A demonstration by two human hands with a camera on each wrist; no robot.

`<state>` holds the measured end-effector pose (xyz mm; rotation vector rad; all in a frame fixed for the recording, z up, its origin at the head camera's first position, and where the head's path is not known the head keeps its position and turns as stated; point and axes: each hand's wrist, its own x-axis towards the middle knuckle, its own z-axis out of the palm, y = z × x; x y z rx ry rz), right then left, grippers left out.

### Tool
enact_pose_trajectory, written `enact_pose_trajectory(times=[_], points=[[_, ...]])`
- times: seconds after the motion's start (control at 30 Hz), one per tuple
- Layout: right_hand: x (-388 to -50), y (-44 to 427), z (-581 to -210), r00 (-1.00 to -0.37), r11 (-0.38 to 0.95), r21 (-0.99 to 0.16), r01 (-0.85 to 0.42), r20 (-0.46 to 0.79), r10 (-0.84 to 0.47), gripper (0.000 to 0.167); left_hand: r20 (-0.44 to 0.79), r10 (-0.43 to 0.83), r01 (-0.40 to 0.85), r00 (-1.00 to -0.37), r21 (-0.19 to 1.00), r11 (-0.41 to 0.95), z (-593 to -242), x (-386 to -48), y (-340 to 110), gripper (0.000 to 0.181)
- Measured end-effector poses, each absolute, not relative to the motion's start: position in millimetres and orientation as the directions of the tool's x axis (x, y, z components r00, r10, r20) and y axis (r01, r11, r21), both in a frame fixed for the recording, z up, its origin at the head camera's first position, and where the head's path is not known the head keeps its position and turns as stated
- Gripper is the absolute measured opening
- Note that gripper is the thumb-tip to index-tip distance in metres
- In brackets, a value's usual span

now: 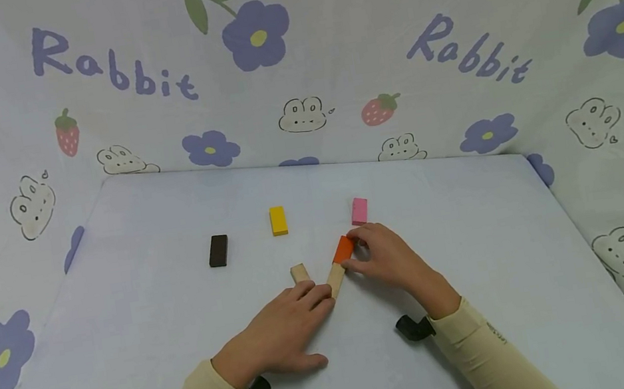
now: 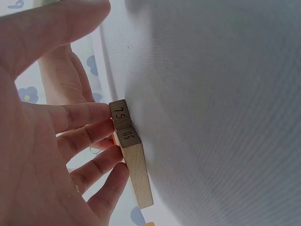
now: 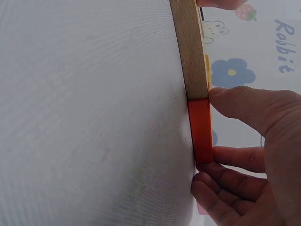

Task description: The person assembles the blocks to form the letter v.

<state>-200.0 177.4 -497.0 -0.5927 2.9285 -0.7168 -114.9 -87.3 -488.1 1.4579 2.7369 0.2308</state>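
Two plain wooden blocks lie on the table in a V: the left wooden block (image 1: pixel 299 272) is partly under my left hand (image 1: pixel 285 327), and the right wooden block (image 1: pixel 335 280) runs up to an orange block (image 1: pixel 342 250). My left hand's nearly straight fingertips touch the wooden blocks, whose near ends bear the numbers 75 and 50 (image 2: pixel 128 135) in the left wrist view. My right hand (image 1: pixel 389 255) pinches the orange block (image 3: pixel 201 132), with the thumb by its joint with the wooden block and fingers at its far end. The two blocks meet end to end.
Behind the hands lie a dark brown block (image 1: pixel 219 251), a yellow block (image 1: pixel 278 221) and a pink block (image 1: pixel 359 211), the pink one just beyond my right fingers. The white table (image 1: pixel 132 248) is backed by a printed cloth (image 1: pixel 318 32).
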Motion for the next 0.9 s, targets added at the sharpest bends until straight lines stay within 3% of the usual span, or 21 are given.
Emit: enact_pose_trajectory(times=[0.9], points=[[-205.0,189.7,-485.3,-0.938,0.791,-0.517,-0.328,0.082,-0.336,0.054,0.046,0.822,0.816,-0.568,0.165,0.555,-489.3,-115.6,-87.0,0.081]])
